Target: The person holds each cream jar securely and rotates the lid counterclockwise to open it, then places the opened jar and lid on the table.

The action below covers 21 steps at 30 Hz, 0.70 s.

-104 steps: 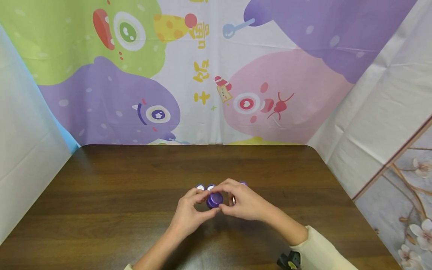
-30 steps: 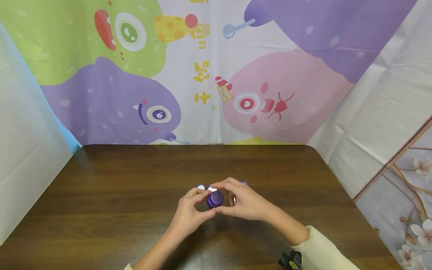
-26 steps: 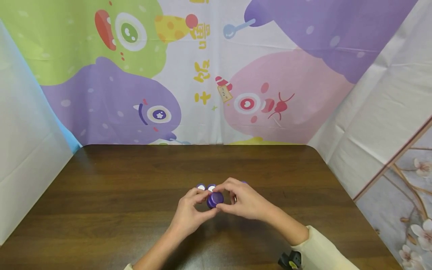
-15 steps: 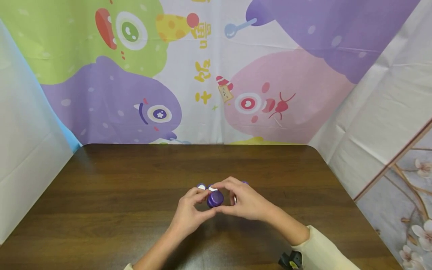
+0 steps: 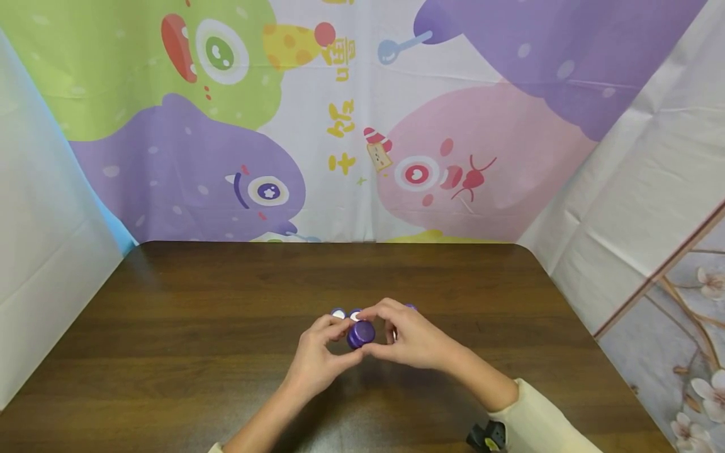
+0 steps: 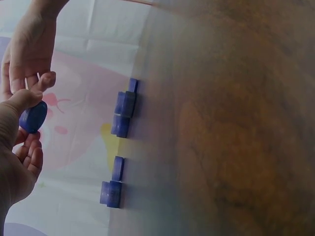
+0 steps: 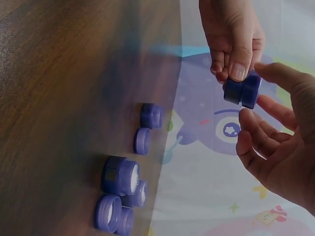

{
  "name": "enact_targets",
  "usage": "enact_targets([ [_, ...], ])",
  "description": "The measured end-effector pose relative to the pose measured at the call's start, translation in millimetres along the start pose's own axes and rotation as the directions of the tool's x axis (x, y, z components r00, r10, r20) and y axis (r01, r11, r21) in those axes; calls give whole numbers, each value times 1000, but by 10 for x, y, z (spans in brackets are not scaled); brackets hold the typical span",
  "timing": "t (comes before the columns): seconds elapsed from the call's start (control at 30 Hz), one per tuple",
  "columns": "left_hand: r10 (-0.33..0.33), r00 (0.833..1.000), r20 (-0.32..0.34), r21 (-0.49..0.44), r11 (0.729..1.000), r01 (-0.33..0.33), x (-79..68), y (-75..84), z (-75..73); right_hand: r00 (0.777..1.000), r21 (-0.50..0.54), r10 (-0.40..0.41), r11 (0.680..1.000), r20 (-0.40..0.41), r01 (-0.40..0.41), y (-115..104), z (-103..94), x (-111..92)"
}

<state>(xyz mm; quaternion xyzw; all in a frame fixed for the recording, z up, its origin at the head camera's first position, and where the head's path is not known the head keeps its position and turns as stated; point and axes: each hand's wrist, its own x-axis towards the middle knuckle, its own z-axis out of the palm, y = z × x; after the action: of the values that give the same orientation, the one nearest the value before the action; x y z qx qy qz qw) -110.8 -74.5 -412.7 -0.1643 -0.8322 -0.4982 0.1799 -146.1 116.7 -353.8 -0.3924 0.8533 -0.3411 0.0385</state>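
A small purple cosmetic jar (image 7: 234, 91) with its lid (image 7: 251, 90) on is held up over the table between both hands. My left hand (image 5: 320, 355) grips the jar's body, its thumb (image 7: 239, 71) lying along the side. The fingertips and thumb of my right hand (image 5: 410, 333) pinch the lid's edge from either side, the other fingers curling away beneath. In the left wrist view the round top of the lid (image 6: 35, 117) shows between the left hand (image 6: 17, 167) and the right hand (image 6: 34, 54).
Behind the hands on the wooden table (image 5: 226, 302) stand purple jars (image 7: 119, 175) with whitish tops, and loose purple lids (image 7: 108, 213) lie among them. Another small jar (image 7: 151, 115) and ring-like lid (image 7: 142, 141) sit apart. A printed cloth (image 5: 340, 189) hangs at the table's far edge.
My right thumb and fingertips shift slightly back and forth around the lid's edge. The left hand and the jar stay in nearly the same place.
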Motion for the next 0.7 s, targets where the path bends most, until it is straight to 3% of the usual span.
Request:
enact_targets([
  [0.3, -9, 1000, 8, -6, 1000, 9, -6, 0, -2, 999, 14, -25, 1000, 30, 24, 0, -6, 4],
  [0.57, -3, 1000, 20, 6, 1000, 3, -4, 6, -12, 999, 10, -32, 999, -33, 32, 5, -3, 21],
  [0.7, 5, 1000, 19, 9, 1000, -6, -8, -8, -8, 999, 14, -29, 999, -22, 30, 8, -6, 19],
])
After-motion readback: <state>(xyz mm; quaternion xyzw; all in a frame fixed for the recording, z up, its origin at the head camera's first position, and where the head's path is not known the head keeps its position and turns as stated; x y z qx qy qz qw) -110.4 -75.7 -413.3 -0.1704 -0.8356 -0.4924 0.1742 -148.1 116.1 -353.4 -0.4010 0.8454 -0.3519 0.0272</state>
